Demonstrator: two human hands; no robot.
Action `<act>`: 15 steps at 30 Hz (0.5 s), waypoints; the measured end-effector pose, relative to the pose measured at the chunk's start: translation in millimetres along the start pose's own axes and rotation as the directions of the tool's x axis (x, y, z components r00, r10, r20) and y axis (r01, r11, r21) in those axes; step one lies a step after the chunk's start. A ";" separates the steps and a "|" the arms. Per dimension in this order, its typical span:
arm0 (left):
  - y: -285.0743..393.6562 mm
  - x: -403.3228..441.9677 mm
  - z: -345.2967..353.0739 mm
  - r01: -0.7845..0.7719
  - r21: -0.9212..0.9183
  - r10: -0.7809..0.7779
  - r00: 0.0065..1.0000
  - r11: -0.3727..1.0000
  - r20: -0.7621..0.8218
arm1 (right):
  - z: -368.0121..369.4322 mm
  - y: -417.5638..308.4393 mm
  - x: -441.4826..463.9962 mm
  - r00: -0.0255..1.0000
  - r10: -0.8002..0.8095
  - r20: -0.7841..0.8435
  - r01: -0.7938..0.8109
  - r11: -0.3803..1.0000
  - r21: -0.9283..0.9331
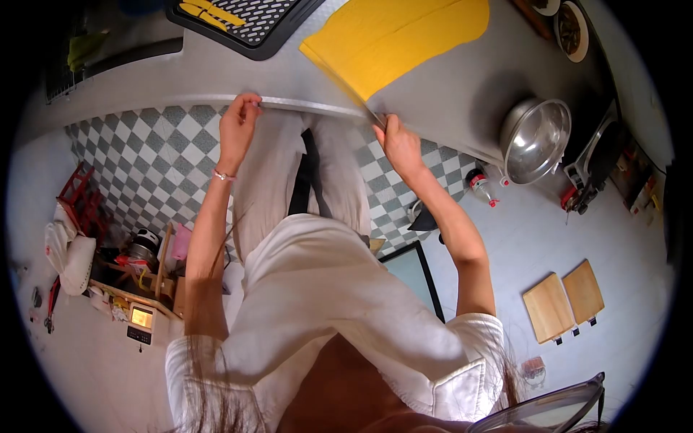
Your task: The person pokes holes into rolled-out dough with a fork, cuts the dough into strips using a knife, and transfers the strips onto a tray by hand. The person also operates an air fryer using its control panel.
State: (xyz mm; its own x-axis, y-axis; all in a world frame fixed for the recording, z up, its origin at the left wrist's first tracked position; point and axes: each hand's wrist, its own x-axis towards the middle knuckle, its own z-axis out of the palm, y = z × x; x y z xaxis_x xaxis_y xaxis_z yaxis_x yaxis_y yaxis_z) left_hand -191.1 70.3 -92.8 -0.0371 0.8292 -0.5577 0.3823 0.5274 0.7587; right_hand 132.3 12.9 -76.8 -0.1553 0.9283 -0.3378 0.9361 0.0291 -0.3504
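Note:
A smooth yellow sheet [397,47] lies flat on the grey metal counter [281,79], its lower corner close to the front edge. My right hand [401,148] is closed round the end of a thin tool [373,114], which looks like a knife and lies along the sheet's left edge. At the counter's front edge, my left hand [240,126] has its fingers curled together; what they hold, if anything, is too small to name. Cut yellow strips [213,12] rest in a black perforated tray [263,50] at the upper left.
A shiny metal bowl [535,141] stands near the counter's right front edge. Small dishes [571,32] are at the upper right. A bottle [481,187] shows below the counter edge, and two wooden boards [548,307] hang at the lower right.

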 end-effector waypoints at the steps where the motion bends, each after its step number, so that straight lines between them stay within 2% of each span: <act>1: -4.2 -0.2 0.3 -0.013 -0.010 0.013 1.000 1.000 -0.005 | -1.5 2.7 -6.3 1.000 0.009 0.010 -0.009 1.000 -0.003; 5: -8.3 -0.3 3.6 -0.018 -0.041 0.018 1.000 0.999 -0.024 | 0.6 6.6 -11.8 0.998 0.039 0.057 -0.038 0.999 -0.007; 8: -3.2 -0.5 3.6 -0.015 -0.038 0.014 1.000 0.999 -0.025 | -1.7 19.0 -28.5 0.999 0.028 0.039 -0.031 0.998 0.059; 11: 10.6 -3.4 10.1 -0.024 0.024 0.025 0.999 0.999 -0.034 | -16.0 31.4 -53.9 0.984 0.105 0.142 -0.117 0.990 0.082; 13: 23.3 -3.3 19.9 -0.048 0.084 0.050 0.998 0.995 -0.032 | -25.6 42.4 -76.2 0.981 0.136 0.138 -0.154 0.980 0.129; 15: 30.5 2.4 33.7 -0.120 0.039 0.121 0.992 0.992 -0.045 | -35.4 48.5 -91.0 0.973 0.209 0.103 -0.223 0.963 0.153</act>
State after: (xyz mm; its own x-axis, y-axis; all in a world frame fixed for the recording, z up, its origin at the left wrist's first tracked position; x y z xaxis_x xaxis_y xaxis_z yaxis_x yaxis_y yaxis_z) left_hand -148.4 82.2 -82.3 -0.0321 0.8946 -0.4457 0.4198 0.4168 0.8062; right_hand 203.0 -57.1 -32.1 0.0123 0.8709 -0.4913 0.8875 -0.2358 -0.3959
